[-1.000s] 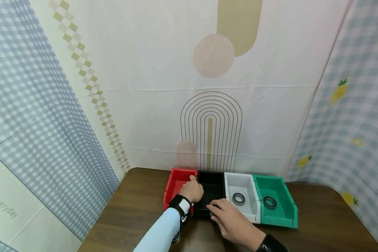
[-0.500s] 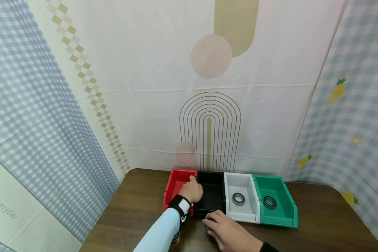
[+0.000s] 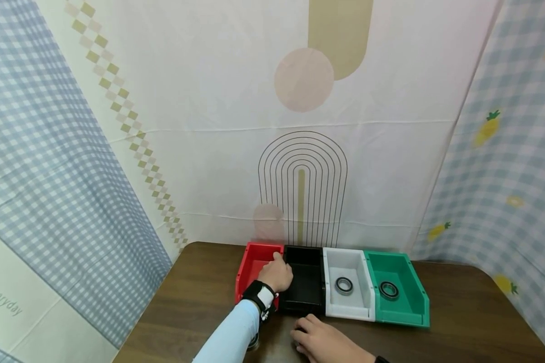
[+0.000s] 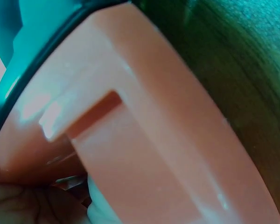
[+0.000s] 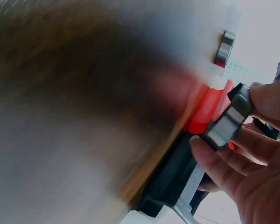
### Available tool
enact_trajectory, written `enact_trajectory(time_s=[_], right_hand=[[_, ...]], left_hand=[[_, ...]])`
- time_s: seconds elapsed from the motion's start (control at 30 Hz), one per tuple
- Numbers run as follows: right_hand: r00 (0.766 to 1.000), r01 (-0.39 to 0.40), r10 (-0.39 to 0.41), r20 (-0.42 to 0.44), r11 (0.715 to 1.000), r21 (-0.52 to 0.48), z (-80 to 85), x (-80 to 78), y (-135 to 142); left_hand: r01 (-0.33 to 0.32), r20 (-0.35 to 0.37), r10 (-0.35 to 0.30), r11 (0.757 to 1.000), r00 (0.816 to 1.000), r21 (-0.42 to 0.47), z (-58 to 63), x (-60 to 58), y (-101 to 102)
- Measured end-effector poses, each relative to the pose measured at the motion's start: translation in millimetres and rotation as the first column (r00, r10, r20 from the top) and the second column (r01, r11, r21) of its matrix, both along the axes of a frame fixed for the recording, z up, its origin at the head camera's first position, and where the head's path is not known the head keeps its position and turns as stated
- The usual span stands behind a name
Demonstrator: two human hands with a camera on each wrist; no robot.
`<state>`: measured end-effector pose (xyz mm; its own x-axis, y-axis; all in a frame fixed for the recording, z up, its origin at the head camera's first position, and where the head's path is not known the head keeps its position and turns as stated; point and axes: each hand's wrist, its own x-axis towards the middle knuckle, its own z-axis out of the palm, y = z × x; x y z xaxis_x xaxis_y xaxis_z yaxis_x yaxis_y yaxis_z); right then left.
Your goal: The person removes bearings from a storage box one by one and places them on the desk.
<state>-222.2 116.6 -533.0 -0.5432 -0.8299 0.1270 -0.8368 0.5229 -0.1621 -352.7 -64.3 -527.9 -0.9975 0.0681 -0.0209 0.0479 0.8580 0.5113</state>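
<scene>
My left hand rests over the side where the red bin meets the black bin; its fingertips are hidden. In the left wrist view the red bin's wall fills the picture, part of my palm against it. My right hand is low over the table in front of the black bin. A ball bearing is pinched between its thumb and fingers, as the right wrist view shows. Another bearing lies on the table beside my left sleeve.
To the right of the black bin, the white bin and the green bin complete the row. Each contains one bearing, the white bin's bearing and the green bin's bearing. A patterned curtain hangs behind the table.
My right hand has drawn back from the black bin's front edge, down and slightly left over the table. My left hand has stayed where it was.
</scene>
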Motion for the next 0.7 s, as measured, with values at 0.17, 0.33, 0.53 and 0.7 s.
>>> enact_trajectory(time_s=[0.17,0.33,0.53,0.7], right_hand=[[0.998,-0.041,0.043,-0.047,0.998,0.039,-8.6,-0.2,-3],[0.993,-0.049,0.054,-0.103,0.997,0.054,-16.1,-1.2,-7],[0.989,-0.054,0.060,-0.136,0.997,0.046,-23.3,-5.0,-10],[0.989,-0.030,0.039,-0.142,0.997,0.069,-25.0,-5.6,-14]], left_hand=[[0.006,-0.001,-0.006,1.000,1.000,0.002,-1.4,-0.9,-1],[-0.010,-0.008,0.010,1.000,1.000,0.013,-4.8,-0.7,-1],[-0.011,-0.005,0.011,1.000,1.000,0.004,-3.0,-1.0,-1],[-0.017,-0.014,0.017,1.000,1.000,-0.007,-2.6,-0.8,1]])
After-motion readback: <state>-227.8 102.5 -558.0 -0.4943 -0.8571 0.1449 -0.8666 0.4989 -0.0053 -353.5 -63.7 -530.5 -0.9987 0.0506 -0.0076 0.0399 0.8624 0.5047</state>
